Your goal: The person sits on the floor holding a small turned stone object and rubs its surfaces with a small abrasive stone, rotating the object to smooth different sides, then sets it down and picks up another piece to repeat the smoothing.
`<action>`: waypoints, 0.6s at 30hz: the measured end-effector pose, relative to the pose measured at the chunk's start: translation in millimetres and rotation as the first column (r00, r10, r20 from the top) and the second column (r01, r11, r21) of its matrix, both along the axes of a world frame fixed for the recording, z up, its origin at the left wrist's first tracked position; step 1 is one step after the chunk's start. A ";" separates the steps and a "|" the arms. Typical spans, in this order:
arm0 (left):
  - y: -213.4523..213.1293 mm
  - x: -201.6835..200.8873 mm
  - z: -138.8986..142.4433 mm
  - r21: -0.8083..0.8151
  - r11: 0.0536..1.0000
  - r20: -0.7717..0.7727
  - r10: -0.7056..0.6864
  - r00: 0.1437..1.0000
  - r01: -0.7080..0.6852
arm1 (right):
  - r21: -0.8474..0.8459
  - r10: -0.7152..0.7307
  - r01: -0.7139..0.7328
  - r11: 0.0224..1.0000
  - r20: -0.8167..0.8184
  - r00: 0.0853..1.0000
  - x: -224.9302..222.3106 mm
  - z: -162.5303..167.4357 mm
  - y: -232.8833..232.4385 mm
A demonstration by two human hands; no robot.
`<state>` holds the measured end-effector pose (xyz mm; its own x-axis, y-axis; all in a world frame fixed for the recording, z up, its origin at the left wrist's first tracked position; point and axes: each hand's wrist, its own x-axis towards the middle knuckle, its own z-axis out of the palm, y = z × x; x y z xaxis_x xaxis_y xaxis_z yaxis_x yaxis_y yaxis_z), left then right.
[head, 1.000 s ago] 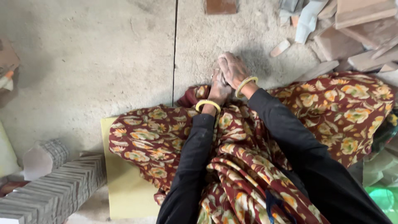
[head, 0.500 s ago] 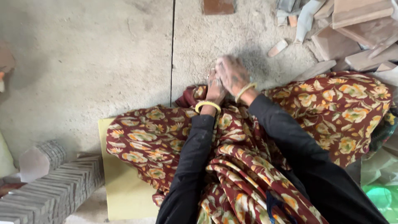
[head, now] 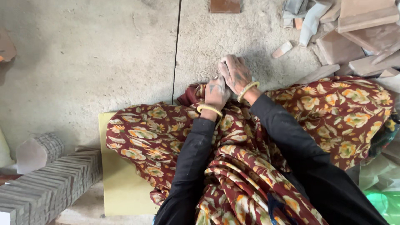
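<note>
With the left hand (head: 216,92) curled shut and the right hand (head: 236,74) folded over a small pale piece (head: 222,65), mostly hidden against the concrete floor (head: 104,62), the piece could slip onto loose floral cloth (head: 166,137).

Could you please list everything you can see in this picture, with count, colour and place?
Grey concrete floor: one, dusty, with a dark seam running down its middle.
Yellow flat mat: one, lower left, partly under the cloth.
Maroon floral cloth: one, spread across the lap and right.
Stacked grey tiles: one row, bottom left.
Reddish-brown stone slabs: several, piled top right.
Brown square tile: one, top centre edge.
Green plastic: one patch, bottom right.
Yellow bangles: two, one on each wrist.
Left hand: centre, pressed against the right.
Right hand: over the left; the grip's contents hidden.
</note>
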<state>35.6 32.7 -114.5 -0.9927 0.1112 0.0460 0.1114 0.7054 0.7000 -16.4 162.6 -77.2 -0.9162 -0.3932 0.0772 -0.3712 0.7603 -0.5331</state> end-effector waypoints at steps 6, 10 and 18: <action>16.3 -1.4 2.6 -0.021 0.989 0.087 0.146 0.986 -0.144 | -0.184 -0.064 0.147 0.972 0.396 0.916 -31.7 4.0 3.2; 5.3 2.1 -4.5 0.148 0.977 0.093 0.144 0.985 -0.156 | -0.017 -0.051 0.055 0.998 0.187 0.981 -17.7 3.0 -9.1; 12.3 0.5 -3.6 0.176 0.960 0.039 0.213 0.976 -0.216 | -0.087 -0.045 0.067 0.994 0.233 0.971 -31.5 -3.8 2.2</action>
